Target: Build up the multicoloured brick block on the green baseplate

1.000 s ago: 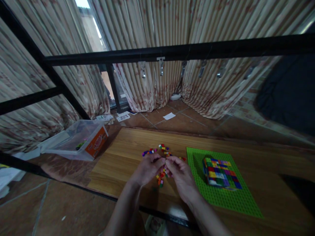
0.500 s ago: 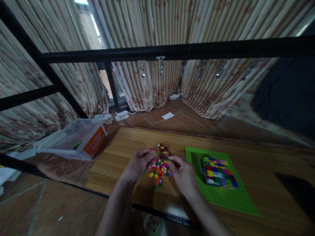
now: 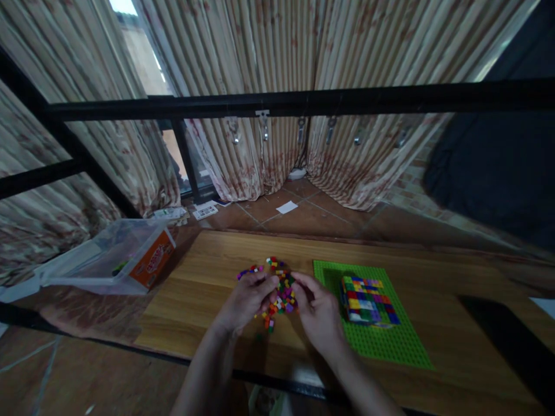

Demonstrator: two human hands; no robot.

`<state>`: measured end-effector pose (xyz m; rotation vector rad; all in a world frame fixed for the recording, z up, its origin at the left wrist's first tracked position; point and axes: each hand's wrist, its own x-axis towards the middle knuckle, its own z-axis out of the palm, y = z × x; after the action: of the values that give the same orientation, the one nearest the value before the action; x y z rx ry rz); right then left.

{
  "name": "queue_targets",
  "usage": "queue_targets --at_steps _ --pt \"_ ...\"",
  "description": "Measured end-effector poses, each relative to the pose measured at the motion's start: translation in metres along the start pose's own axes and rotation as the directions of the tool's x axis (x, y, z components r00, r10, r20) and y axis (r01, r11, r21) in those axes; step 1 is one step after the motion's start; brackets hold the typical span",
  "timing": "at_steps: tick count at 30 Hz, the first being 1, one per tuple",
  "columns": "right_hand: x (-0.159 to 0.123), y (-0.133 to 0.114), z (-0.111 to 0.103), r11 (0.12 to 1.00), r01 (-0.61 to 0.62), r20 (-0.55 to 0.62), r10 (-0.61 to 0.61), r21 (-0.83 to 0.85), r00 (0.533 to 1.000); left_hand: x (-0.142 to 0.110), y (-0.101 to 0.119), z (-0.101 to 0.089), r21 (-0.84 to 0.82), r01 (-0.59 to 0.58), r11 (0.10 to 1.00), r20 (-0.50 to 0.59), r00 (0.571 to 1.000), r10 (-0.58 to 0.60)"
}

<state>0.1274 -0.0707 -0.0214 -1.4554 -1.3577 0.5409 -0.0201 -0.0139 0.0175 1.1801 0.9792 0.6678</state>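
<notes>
Small coloured toy bricks (image 3: 286,297) lie in a loose pile on the wooden table, between and just beyond my hands. My left hand (image 3: 247,297) is over the pile's left side, thumb and forefinger pinched together; anything between them is too small to make out. Opposite it, my right hand (image 3: 318,306) has its fingers curled and pinched at the pile's right edge, their contents also unclear. The fingertips are a short gap apart. To the right, a block built of multicoloured bricks (image 3: 368,300) sits on a green studded baseplate (image 3: 394,346).
A clear plastic box with an orange label (image 3: 151,260) stands left of the wooden table (image 3: 182,306). A dark flat object (image 3: 507,329) lies at the right. A black metal bar (image 3: 286,104) with hanging clips crosses in front of the curtains (image 3: 277,52).
The view has turned slightly right, so the scene sits further left. Relative to the pile, my left hand has shifted right, uncovering bricks on its far left side. Both hands stay pinched.
</notes>
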Motion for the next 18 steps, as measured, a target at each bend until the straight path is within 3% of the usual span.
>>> queue_targets --at_steps 4,12,15,18 --pt "-0.007 -0.010 -0.012 0.990 -0.019 0.082 0.008 0.139 0.997 -0.001 -0.002 0.012 -0.077 0.029 0.997 0.125 0.992 -0.019" --pt "-0.018 -0.014 -0.048 0.997 0.062 0.074 -0.065 0.054 0.995 -0.002 -0.001 0.043 -0.126 0.129 0.984 0.293 0.952 -0.087" --pt "-0.019 -0.011 -0.075 0.998 0.041 0.040 -0.039 -0.056 0.998 0.002 -0.003 0.059 -0.088 0.111 0.990 0.277 0.957 -0.083" --pt "-0.021 0.001 -0.107 0.982 0.032 -0.022 -0.036 -0.185 0.999 0.008 -0.008 0.075 -0.019 0.099 0.995 0.172 0.981 -0.094"
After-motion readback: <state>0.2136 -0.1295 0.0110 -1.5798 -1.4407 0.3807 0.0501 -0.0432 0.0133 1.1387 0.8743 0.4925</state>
